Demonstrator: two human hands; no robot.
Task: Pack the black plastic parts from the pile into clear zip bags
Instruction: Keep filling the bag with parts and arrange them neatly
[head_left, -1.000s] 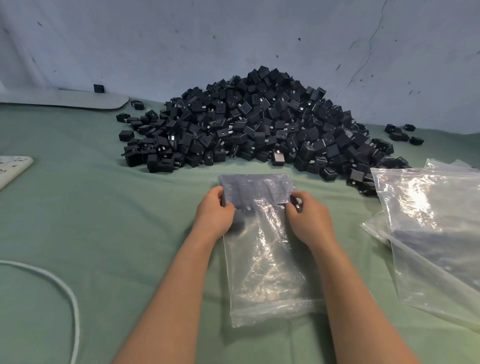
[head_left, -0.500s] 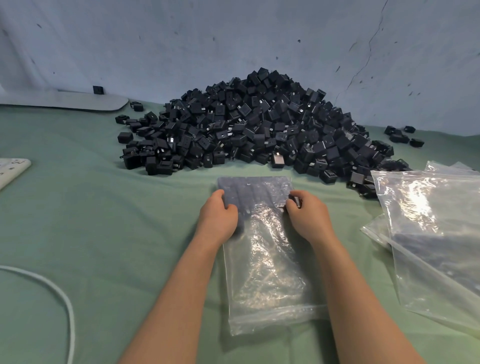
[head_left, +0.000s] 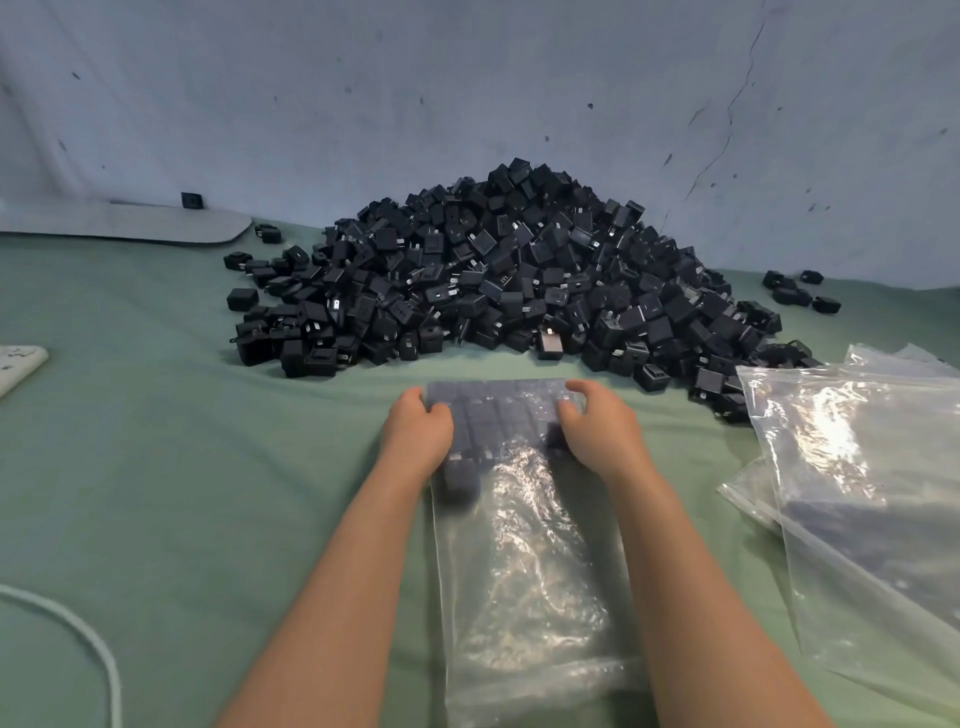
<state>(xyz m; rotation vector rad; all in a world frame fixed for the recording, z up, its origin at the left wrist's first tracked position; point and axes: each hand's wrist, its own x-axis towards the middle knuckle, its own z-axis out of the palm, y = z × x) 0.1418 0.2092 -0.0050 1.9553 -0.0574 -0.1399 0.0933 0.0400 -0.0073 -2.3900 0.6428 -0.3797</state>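
My left hand (head_left: 418, 439) and right hand (head_left: 597, 434) grip the zip bag (head_left: 519, 571) (black parts (head_left: 498, 415) packed inside) on the table (head_left: 182, 467), fingers curled

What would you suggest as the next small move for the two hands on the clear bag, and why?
Probably nudge the stray black plastic part by the left hand up into the rows packed at the far end of the clear plastic zip bag. That hand and the right hand cup the block's sides, and this one part sits below the rows.
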